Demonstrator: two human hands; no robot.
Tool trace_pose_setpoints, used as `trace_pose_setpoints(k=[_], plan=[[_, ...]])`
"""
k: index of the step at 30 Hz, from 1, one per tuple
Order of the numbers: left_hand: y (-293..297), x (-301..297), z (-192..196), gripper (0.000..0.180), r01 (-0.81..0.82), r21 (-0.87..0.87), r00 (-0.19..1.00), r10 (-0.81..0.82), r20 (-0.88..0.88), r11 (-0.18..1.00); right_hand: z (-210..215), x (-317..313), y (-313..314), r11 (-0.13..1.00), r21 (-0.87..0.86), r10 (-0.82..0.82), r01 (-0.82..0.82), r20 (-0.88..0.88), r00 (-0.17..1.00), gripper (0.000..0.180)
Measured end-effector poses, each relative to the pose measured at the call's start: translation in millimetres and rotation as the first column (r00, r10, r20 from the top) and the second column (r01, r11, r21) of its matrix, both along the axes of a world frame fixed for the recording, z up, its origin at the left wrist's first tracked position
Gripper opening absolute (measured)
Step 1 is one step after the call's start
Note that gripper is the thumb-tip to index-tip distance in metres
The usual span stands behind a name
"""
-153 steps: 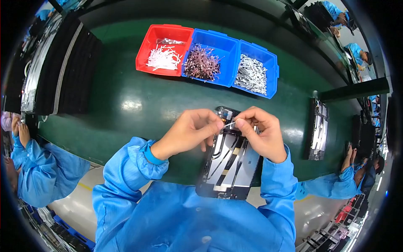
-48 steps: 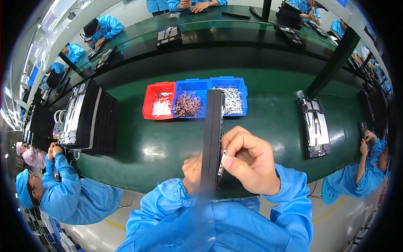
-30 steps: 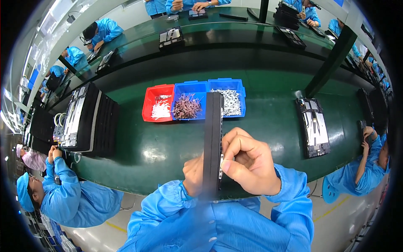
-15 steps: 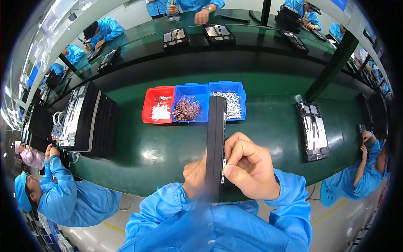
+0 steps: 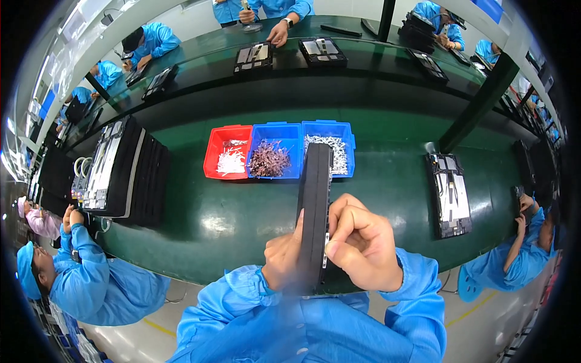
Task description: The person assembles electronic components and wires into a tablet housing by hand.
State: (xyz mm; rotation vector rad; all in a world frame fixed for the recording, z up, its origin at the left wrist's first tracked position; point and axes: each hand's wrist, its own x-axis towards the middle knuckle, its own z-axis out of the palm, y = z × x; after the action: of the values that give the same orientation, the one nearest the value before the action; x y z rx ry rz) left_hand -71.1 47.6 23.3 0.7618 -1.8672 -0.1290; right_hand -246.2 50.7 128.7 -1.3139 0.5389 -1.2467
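Note:
My left hand (image 5: 281, 256) grips a thick black slab (image 5: 313, 212), possibly an electronic device in a black tray, and keeps it on edge. One digit lies along the slab's left face; the rest of the grip is partly hidden. On the opposite side my right hand (image 5: 368, 248) is closed in a pinch, thumb and forefinger at a small silvery-white piece (image 5: 327, 249) on the slab's edge. Beyond the slab stand a red bin (image 5: 210, 158) of white slips, a blue bin (image 5: 259, 132) of brownish small parts, and a blue bin (image 5: 347, 134) of white small parts, partly covered by the slab.
A tall stack of black trays with devices (image 5: 130, 175) stands at the left of the green table (image 5: 387, 187). Another opened device (image 5: 449, 196) lies at the right, near a dark post (image 5: 481, 100). Co-workers in blue sit on both sides and across the far bench.
The slab has turned slightly, showing more of its left face, and a digit of my left hand now shows there. Across the bench, a co-worker's hand has moved left and down to a device.

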Motion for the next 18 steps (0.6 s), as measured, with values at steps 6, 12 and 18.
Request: trace_pose_setpoints(k=[6, 12, 18], plan=[[0.3, 1.2, 4.2, 0.064, 0.000, 0.014, 1.000, 0.000, -0.002, 1.000, 0.7, -1.3, -1.1, 0.999, 0.046, 0.018, -0.017, -0.011, 1.000, 0.010], [2.8, 0.7, 4.1, 0.065, -0.003, 0.030, 1.000, 0.003, 0.015, 1.000, -0.2, -3.3, -2.2, 0.989, 0.141, 0.043, -0.052, 0.067, 0.997, 0.008], [3.5, -0.1, -2.0, 0.063, -0.033, 0.018, 0.999, 0.032, 0.012, 0.999, -1.2, -4.5, -2.4, 0.985, 0.158, 0.061, -0.074, 0.080, 0.995, 0.009]])
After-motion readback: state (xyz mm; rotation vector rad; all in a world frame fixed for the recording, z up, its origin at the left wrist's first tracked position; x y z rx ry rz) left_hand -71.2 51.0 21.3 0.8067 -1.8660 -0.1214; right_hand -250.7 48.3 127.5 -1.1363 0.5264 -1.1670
